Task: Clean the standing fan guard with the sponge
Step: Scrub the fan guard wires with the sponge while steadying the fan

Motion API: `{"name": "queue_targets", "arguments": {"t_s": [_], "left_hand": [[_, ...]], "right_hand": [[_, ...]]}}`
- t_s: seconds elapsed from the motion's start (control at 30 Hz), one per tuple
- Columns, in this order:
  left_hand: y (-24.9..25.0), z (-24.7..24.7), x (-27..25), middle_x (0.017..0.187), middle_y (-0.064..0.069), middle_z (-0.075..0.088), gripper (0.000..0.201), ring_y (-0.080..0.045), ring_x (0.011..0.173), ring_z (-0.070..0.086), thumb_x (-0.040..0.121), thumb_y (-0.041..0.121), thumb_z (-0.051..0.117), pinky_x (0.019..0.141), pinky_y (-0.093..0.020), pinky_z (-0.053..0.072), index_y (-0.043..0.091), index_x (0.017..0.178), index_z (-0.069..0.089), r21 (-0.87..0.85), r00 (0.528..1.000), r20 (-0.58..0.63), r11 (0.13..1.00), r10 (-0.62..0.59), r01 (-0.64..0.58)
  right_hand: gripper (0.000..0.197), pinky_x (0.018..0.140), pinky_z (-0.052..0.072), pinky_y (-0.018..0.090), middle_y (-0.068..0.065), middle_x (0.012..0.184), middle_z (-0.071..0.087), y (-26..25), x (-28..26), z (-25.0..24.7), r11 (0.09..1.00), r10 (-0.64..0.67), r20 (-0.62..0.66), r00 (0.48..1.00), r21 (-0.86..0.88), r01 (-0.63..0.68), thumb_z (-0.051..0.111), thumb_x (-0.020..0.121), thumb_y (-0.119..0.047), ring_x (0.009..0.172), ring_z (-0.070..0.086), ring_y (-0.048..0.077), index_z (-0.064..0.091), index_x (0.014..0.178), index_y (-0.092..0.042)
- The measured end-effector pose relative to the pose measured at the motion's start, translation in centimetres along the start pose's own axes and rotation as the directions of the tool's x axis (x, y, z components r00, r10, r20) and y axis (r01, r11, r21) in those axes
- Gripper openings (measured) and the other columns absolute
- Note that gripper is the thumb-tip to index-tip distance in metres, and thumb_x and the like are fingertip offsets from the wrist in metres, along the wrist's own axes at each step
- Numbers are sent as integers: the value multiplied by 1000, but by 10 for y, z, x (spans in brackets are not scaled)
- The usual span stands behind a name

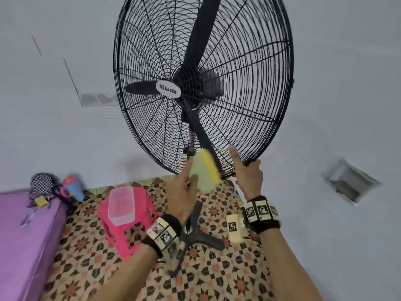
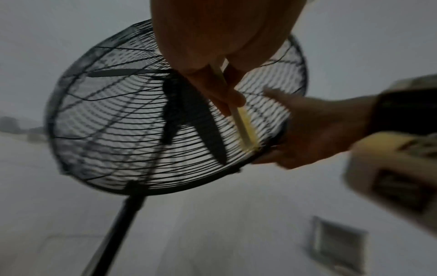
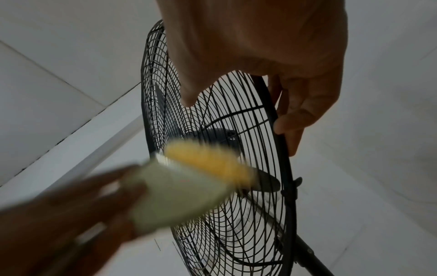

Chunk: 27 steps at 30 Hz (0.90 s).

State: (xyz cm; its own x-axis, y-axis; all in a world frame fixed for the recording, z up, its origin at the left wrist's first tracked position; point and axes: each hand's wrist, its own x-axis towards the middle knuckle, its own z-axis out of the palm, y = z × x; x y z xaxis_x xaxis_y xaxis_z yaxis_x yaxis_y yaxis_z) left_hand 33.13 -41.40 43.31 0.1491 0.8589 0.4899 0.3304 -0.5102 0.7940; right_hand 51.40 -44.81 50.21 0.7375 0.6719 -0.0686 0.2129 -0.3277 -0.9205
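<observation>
Sponge [image 1: 204, 170] – yellow face, pale green back – pinched in left hand [image 1: 181, 192] between thumb and fingers, yellow side pressed against lower wires of black fan guard [image 1: 249, 68]. Sponge blurred in both wrist views. Guard's bottom rim gripped by right hand [image 1: 249, 174], fingers curled behind rim, thumb laid on front wires. Clear plastic container [image 1: 120, 205] seen on pink stool [image 1: 123, 227] at left, over patterned floor [image 1: 217, 279].

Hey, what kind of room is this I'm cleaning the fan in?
Probably a room at home, maybe a bedroom: a purple mattress lies on the patterned floor by a pink stool, with plain walls around.
</observation>
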Motion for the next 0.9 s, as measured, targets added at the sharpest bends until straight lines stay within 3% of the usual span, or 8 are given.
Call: {"name": "queue_targets", "arguments": {"t_s": [0.1,0.2,0.3,0.37,0.47,0.6,0.77,0.9], "left_hand": [[14,19,-3,123,0,69,56,-3,65,73,107,38,53,60,-27,63,44,158,31,-64,994,-29,992,106,-108],[-29,9,-9,104,-5,73,56,-21,70,72,106,50,47,64,-44,64,61,156,23,29,1000,-22,1000,-4,5],[-64,-20,-10,99,-5,68,56,-21,77,69,109,41,48,69,-51,64,50,158,22,48,984,-23,983,-175,176],[-64,-30,-8,105,2,66,59,-16,82,71,109,33,54,70,-47,65,40,161,26,-9,974,-6,974,-228,228],[-34,-27,-12,122,2,68,47,-13,93,74,107,33,56,69,-37,66,26,152,48,-89,992,29,989,-119,121],[-7,1,-30,101,17,64,13,8,81,67,107,24,55,64,-28,63,28,118,48,-108,993,100,992,-55,66],[-65,0,-36,104,-10,72,18,-10,73,70,110,16,46,54,-22,57,26,120,35,-79,946,78,944,-314,320],[-58,-6,-32,116,-11,69,16,-8,79,72,110,15,46,58,-21,59,13,125,40,-135,946,81,937,-313,322]], "right_hand": [[130,108,47,44,12,144,56,-3,-9,2,1000,-15,-21,1000,-3,15,54,62,-100,128,55,33,36,151,-7],[133,114,43,45,9,150,52,-1,-15,4,1000,-5,-13,1000,30,5,56,59,-102,134,52,33,34,153,-10],[125,113,43,43,7,144,56,2,-22,10,1000,6,-21,1000,23,-5,56,58,-102,130,55,31,40,147,-16],[120,111,44,43,7,140,58,1,-26,14,1000,0,-31,1000,20,0,58,60,-100,127,56,31,42,143,-16],[114,108,43,40,6,139,56,-6,-28,16,998,-13,-33,999,60,15,66,67,-90,126,55,30,35,145,-12],[123,116,41,43,3,145,56,-8,-30,18,997,-58,13,998,46,57,65,62,-94,134,53,30,34,154,-19],[89,113,41,34,-15,131,66,-4,-37,20,984,-173,47,984,-32,174,54,69,-97,115,60,10,60,135,-38],[88,110,40,32,-11,132,68,-4,-37,16,982,-181,57,982,-52,184,55,71,-95,122,60,17,63,134,-35]]}}
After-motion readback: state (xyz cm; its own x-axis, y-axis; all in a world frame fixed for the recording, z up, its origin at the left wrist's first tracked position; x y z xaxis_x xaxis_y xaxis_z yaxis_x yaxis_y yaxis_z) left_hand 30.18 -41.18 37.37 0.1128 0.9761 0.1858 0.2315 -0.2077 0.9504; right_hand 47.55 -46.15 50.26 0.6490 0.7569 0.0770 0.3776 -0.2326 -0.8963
